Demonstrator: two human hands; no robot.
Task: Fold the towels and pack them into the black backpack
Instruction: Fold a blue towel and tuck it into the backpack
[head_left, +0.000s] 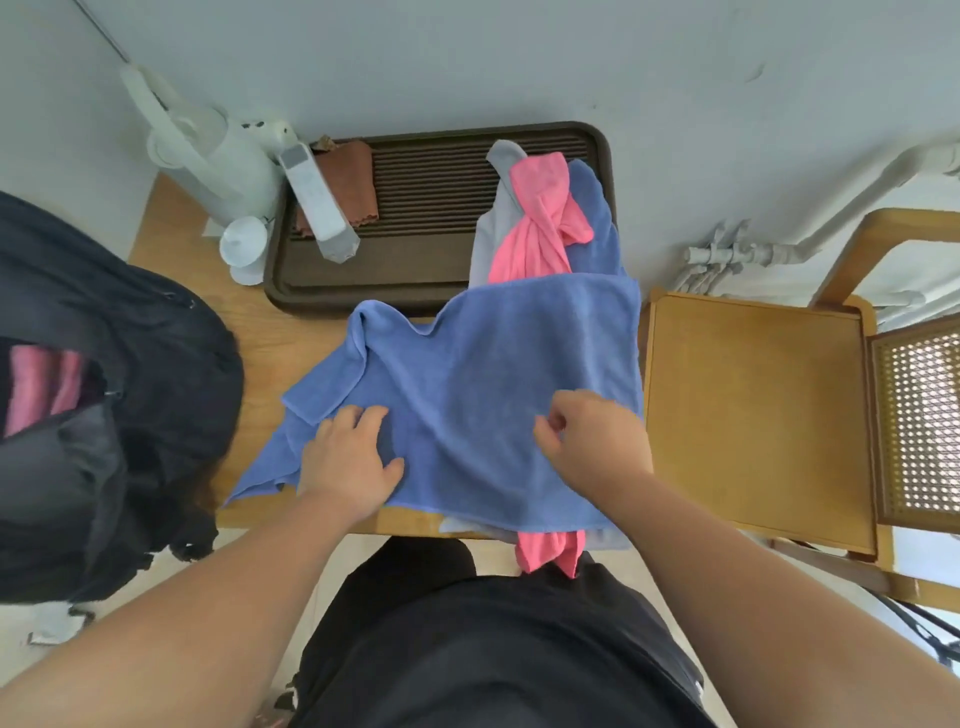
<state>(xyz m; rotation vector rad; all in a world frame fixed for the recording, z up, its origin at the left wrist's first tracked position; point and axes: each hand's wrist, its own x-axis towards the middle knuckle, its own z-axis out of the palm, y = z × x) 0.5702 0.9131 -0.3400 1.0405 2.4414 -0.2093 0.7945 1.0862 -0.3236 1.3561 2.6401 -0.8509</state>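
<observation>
Black garment over the torso, bare forearms

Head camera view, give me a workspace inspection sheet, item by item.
Surface: wooden table, mostly covered by towels and a tray.
Job's things: blue towel spread out, unfolded; pink towel and grey towel lying beneath it; black backpack open at left, something pink inside.
Clutter: brown tray holding a brown cloth and a white remote; white appliance beside it.
Hands: left hand flat on the blue towel; right hand curled, pinching it.
Cables: dark cord-like line on the floor, lower right; unsure.
Surroundings: wooden chair at right, white pipes along the wall.
</observation>
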